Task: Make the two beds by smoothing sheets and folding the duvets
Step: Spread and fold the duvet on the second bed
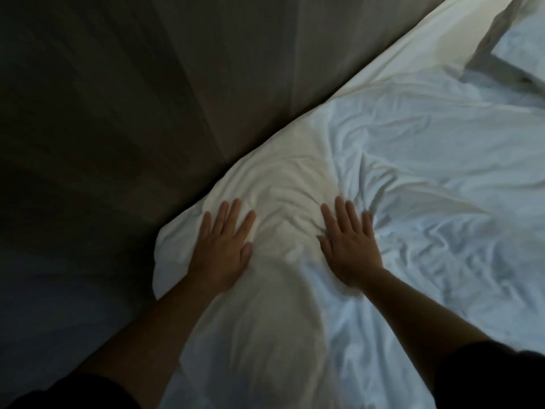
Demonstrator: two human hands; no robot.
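Observation:
A white duvet lies crumpled across the bed, its near corner bunched by the bed's left edge. My left hand rests flat on that corner, fingers spread. My right hand presses flat on the duvet a little to the right, fingers apart, with creases fanning out from it. Neither hand holds anything. A smooth strip of white sheet shows beyond the duvet along the bed's far edge.
A dark panelled wall or headboard runs along the bed's left side, close to the duvet corner. A white pillow lies at the top right. The room is dim on the left.

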